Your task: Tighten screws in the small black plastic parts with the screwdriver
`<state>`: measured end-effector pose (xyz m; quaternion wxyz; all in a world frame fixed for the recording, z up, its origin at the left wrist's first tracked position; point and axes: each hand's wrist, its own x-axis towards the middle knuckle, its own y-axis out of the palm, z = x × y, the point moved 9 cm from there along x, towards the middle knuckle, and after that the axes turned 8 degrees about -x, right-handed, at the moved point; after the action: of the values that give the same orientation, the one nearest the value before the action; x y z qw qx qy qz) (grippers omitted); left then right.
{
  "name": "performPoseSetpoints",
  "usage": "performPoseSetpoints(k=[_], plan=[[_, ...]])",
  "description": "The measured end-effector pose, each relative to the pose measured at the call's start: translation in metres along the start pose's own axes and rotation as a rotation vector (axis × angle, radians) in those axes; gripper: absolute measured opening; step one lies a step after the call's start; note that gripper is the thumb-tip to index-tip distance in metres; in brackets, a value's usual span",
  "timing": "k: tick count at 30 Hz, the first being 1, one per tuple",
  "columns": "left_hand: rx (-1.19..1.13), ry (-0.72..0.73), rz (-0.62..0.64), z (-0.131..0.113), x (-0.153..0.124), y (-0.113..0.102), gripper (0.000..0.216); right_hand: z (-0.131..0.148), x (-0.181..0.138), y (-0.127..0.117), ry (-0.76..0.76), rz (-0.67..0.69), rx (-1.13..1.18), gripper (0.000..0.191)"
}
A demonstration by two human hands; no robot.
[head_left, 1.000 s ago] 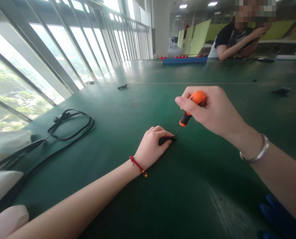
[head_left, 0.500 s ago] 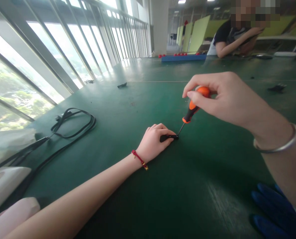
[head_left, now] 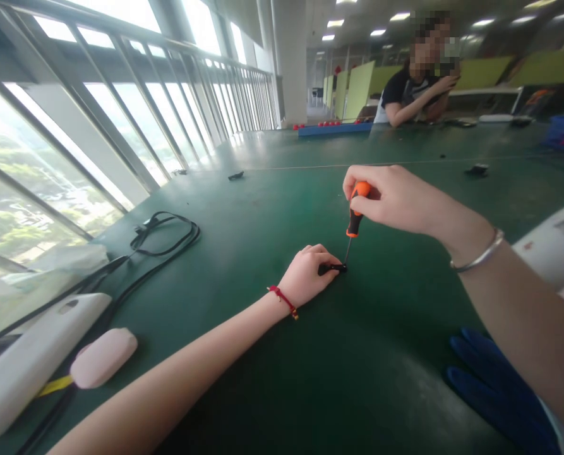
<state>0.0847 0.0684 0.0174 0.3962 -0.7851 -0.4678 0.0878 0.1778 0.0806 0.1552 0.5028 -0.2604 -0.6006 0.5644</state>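
Observation:
My left hand (head_left: 307, 275) rests on the green table (head_left: 272, 215), fingers closed on a small black part (head_left: 332, 268) that it pins down. My right hand (head_left: 390, 199) grips an orange and black screwdriver (head_left: 356, 212) by its handle. The screwdriver stands nearly upright, its thin shaft reaching down to the part's right end. A red cord bracelet is on my left wrist and a silver bangle on my right.
A looped black cable (head_left: 161, 237) lies at the left near the windows. A white device (head_left: 30, 360) and a pink oblong object (head_left: 104, 357) sit at the lower left, a blue glove (head_left: 494, 388) at the lower right. Small black parts (head_left: 235, 175) lie farther back. Another person (head_left: 417, 88) sits at the far end.
The screwdriver has tipped from a slant to nearly upright over the part. My view has pulled back, showing more of the white device, the pink object and the blue glove.

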Motion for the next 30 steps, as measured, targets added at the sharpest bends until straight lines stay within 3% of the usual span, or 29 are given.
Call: performPoseSetpoints(k=[5, 9, 13, 16, 19, 21, 23, 26, 28, 30], plan=[[0.006, 0.032, -0.004, -0.025, -0.032, 0.010, 0.018, 0.009, -0.041, -0.010, 0.008, 0.015, -0.030, 0.036], [-0.004, 0.079, 0.017, -0.044, -0.062, 0.018, 0.016, 0.022, -0.072, -0.018, -0.024, -0.021, -0.019, 0.012], [0.007, 0.118, 0.020, -0.059, -0.082, 0.024, 0.016, 0.036, -0.097, -0.023, -0.063, -0.021, -0.033, 0.014], [0.021, 0.115, 0.021, -0.061, -0.084, 0.025, 0.016, 0.047, -0.108, -0.027, -0.085, -0.010, -0.090, 0.032], [0.008, 0.111, 0.028, -0.059, -0.083, 0.025, 0.017, 0.056, -0.113, -0.030, -0.109, -0.024, -0.094, 0.019], [0.000, 0.113, 0.028, -0.058, -0.082, 0.025, 0.017, 0.059, -0.114, -0.031, -0.127, -0.024, -0.072, 0.026], [-0.001, 0.116, 0.031, -0.057, -0.082, 0.025, 0.017, 0.060, -0.114, -0.031, -0.128, -0.016, -0.085, 0.019], [0.004, 0.128, 0.036, -0.057, -0.082, 0.026, 0.018, 0.057, -0.114, -0.031, -0.117, -0.004, -0.116, 0.030], [0.002, 0.133, 0.036, -0.058, -0.082, 0.026, 0.018, 0.056, -0.114, -0.033, -0.119, -0.006, -0.094, 0.016], [-0.006, 0.131, 0.030, -0.058, -0.082, 0.025, 0.018, 0.055, -0.115, -0.034, -0.128, -0.009, -0.072, 0.017]])
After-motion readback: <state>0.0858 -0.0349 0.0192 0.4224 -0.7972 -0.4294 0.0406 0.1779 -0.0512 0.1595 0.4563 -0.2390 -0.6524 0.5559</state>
